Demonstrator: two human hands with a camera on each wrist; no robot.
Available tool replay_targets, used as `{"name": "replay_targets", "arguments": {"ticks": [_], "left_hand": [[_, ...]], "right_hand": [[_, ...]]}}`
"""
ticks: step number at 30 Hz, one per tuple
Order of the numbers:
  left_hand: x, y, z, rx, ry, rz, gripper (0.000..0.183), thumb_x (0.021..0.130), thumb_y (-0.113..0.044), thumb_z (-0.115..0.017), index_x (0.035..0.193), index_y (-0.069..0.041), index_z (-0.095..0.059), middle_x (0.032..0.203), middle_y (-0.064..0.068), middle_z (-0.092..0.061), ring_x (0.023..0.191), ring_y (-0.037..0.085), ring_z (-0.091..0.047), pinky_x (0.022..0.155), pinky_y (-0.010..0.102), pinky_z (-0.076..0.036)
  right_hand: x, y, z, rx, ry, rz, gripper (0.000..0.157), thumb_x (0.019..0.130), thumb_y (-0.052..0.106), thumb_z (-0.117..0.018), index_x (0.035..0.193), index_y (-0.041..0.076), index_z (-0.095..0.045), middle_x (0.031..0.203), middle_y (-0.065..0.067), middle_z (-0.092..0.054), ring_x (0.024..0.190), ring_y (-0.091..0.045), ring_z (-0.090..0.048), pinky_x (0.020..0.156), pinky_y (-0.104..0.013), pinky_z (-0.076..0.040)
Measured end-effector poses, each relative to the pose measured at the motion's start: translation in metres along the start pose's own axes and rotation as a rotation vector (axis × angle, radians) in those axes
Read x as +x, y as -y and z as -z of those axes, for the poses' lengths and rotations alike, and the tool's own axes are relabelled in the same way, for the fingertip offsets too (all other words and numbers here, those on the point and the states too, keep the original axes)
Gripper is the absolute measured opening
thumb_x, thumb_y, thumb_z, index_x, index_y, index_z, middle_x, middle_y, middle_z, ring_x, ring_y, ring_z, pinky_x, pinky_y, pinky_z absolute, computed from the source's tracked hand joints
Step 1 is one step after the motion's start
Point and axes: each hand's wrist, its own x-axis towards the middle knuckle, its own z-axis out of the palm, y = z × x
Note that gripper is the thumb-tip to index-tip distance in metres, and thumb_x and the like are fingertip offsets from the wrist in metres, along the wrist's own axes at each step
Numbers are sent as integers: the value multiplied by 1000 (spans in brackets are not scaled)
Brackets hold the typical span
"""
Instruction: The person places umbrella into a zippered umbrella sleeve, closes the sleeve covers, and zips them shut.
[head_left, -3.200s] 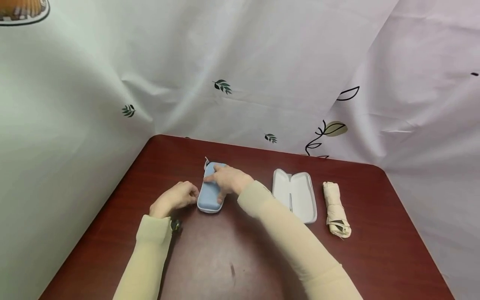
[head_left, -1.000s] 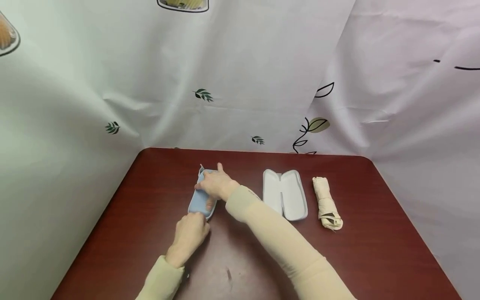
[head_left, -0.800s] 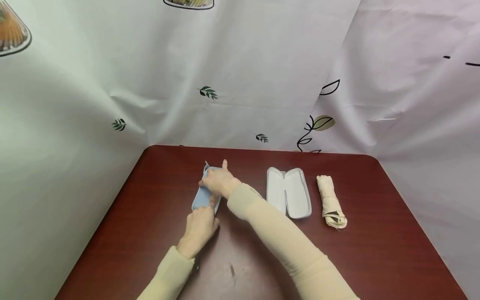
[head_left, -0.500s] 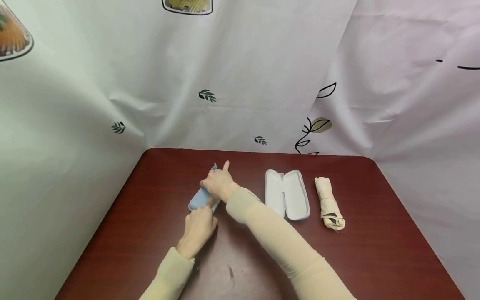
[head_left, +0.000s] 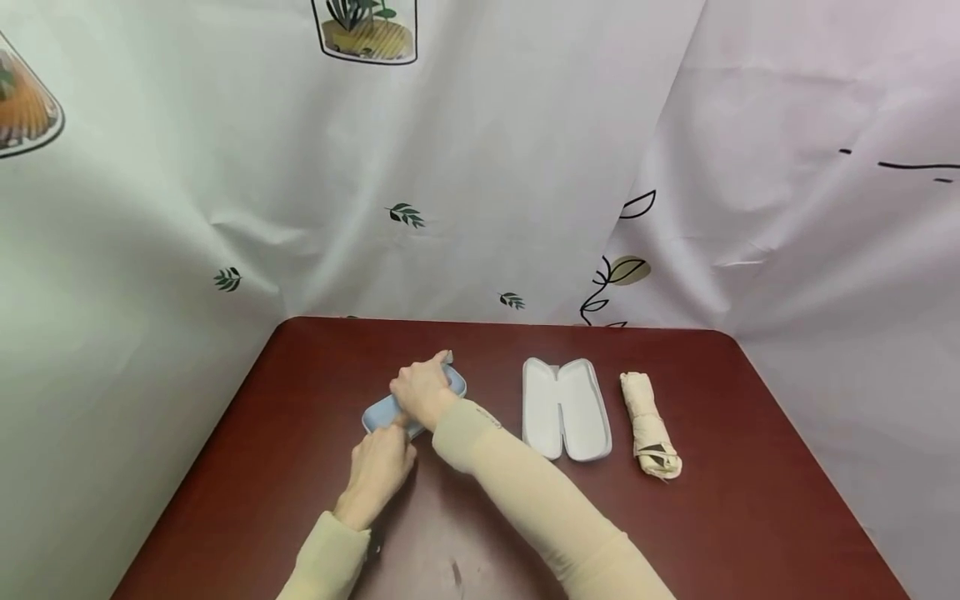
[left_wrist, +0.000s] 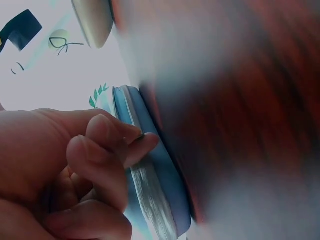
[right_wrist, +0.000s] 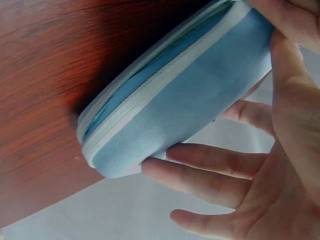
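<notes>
A light blue zippered hard case point(head_left: 381, 413) lies on the table, slanted with its far end to the right. My right hand point(head_left: 423, 390) holds it from above, thumb toward the near side and fingers spread over the top. In the right wrist view the case point(right_wrist: 185, 95) shows a narrow gap between its white zipper tapes point(right_wrist: 145, 97). My left hand point(head_left: 380, 468) is at the near edge. In the left wrist view its thumb and index fingertip pinch a small dark bit at the zipper line; the fingers mostly hide it.
Right of my hands, a white-lined case point(head_left: 585, 408) lies spread open on the dark red table point(head_left: 712, 517). Farther right is a rolled cream cloth bundle point(head_left: 649, 425) tied with a cord. A pale printed curtain point(head_left: 510, 167) hangs behind the table.
The left hand has come from the case's left side to its near edge. The blue case has turned clockwise, its far end swinging right under the right hand. The head view has tilted up.
</notes>
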Motion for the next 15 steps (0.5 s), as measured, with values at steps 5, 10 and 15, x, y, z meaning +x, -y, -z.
{"name": "replay_targets", "arguments": {"ticks": [5,10,15], "left_hand": [[2,2,-2,-30,-18,-2,30,74,-5,-65,53,-17,-47,52,3,-50,49,27,-54,44,46,-41],[6,5,-1,-60,19,44,31,76,-5,-63,53,-17,-46,52,0,-46,47,22,-47,43,41,-38],[8,7,-2,-79,52,69,29,76,-5,-62,54,-17,-48,54,-2,-44,49,19,-42,43,38,-35]], "right_hand": [[3,5,2,0,22,-21,32,89,47,-62,116,32,-69,109,6,-69,57,-24,-64,87,-60,-46],[7,5,5,29,67,-51,42,89,57,-55,118,30,-69,112,4,-69,51,-27,-64,85,-57,-49],[9,8,5,27,92,-64,45,90,60,-53,116,28,-71,109,3,-70,50,-27,-64,81,-53,-52]]}}
